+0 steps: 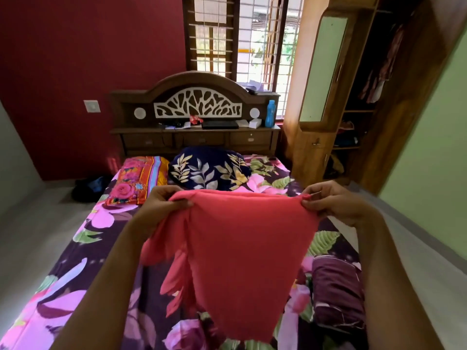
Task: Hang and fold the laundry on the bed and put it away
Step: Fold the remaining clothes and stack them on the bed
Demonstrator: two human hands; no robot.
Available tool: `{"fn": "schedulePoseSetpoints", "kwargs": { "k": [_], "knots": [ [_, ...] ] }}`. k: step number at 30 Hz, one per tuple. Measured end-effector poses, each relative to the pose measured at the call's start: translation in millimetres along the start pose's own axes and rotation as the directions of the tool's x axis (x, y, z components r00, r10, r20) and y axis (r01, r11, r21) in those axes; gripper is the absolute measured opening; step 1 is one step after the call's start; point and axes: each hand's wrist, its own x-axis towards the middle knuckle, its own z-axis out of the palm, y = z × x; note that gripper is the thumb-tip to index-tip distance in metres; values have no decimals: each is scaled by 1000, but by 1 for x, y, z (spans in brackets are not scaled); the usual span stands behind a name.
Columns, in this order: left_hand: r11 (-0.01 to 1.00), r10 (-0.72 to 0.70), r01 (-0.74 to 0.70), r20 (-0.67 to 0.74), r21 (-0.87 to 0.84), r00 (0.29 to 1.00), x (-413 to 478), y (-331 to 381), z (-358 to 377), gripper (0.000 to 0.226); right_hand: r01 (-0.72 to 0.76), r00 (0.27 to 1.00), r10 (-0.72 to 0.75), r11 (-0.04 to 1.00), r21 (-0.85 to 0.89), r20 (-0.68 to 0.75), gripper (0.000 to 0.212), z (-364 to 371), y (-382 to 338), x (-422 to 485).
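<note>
1. The left hand (164, 200) pinches the upper left corner of a coral-pink cloth (242, 238), with the fingers curled over bunched fabric.
2. The right hand (333, 200) pinches the upper right corner of the same cloth between thumb and fingertips.
3. The cloth is held up in the air above the bed (75, 248), its top edge stretched between the two hands, and it hangs down to a narrow point near the bottom of the view.
4. Loose folds of the cloth hang below the left hand.
5. The bed wears a dark purple sheet with large pink flowers and green leaves.
6. A folded maroon garment (338, 294) lies on the bed on the right side, near the right forearm.
7. Two pillows lie at the head of the bed: a bright floral pillow (137, 180) on the left and a navy pillow with leaf print (207, 170) beside it.
8. Behind them stands a carved wooden headboard (197, 107) with a shelf, on which a blue bottle (270, 113) stands at the right end.
9. An open wooden wardrobe (358, 97) stands to the right of the bed, with clothes hanging inside.
</note>
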Motion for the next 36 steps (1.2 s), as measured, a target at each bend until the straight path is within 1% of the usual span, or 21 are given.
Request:
{"fn": "schedulePoseSetpoints", "kwargs": {
  "k": [1,2,4,5,6,7,8,9,10,11,12,13,15,16,18,20,22,25,28,32,36],
  "knots": [
    [992,-51,62,98,-106,994,-3,-3,-8,29,30,995,-39,995,95,95,37,-2,3,-1],
    [971,-40,97,251,-218,967,-5,-1,-16,34,65,985,-94,980,190,145,41,0,2,-1],
    [950,28,142,526,-279,850,-4,0,-26,33,105,977,-151,956,274,152,37,0,3,8],
    [953,-20,190,574,-238,818,-1,-1,-29,40,88,983,-128,959,268,135,34,0,4,14],
    [953,-134,264,577,-147,806,5,-5,-32,44,38,992,-65,971,236,107,30,-1,8,23],
    [937,-289,349,515,-21,807,14,-13,-36,56,-34,998,26,988,149,58,24,-2,15,32],
    [908,-418,378,414,179,809,21,-21,-38,66,-128,992,128,992,5,-11,16,-3,24,42],
    [828,-505,349,312,439,805,32,-36,-39,65,-233,971,220,956,-177,-88,11,-4,34,54],
    [706,-552,295,240,644,799,42,-48,-39,52,-323,945,286,895,-308,-159,11,-2,43,66],
    [597,-554,223,196,770,809,53,-59,-32,37,-382,923,328,852,-358,-203,12,1,51,80],
    [517,-526,200,125,832,841,64,-66,-24,23,-408,909,341,845,-346,-239,16,5,57,93],
    [480,-454,201,46,854,890,75,-69,-15,16,-415,895,337,870,-265,-293,21,7,61,106],
    [432,-224,237,-151,870,963,99,-67,3,23,-344,864,301,938,-36,-403,28,6,58,129],
    [431,-110,254,-228,866,967,112,-61,10,28,-275,855,266,960,45,-445,28,3,52,138],
    [481,71,247,-319,841,945,133,-46,16,33,-110,851,156,987,120,-502,27,-2,34,148],
    [590,231,168,-364,790,902,146,-34,18,34,53,841,63,979,198,-537,24,-8,22,153],
    [641,370,32,-345,767,863,145,-33,20,34,166,820,-12,962,219,-572,19,-14,22,153],
    [618,467,-97,-265,780,844,132,-49,22,29,200,813,-68,965,169,-579,18,-18,39,145],
    [571,390,-73,-192,818,900,110,-87,19,28,100,841,-51,993,61,-539,17,-12,80,126],
    [494,248,-89,-42,865,968,58,-161,20,21,-167,869,109,983,-78,-483,16,14,164,100],
    [458,-62,-94,137,884,989,-24,-253,36,8,-402,877,284,876,-266,-388,13,59,261,61]
  ]
}}
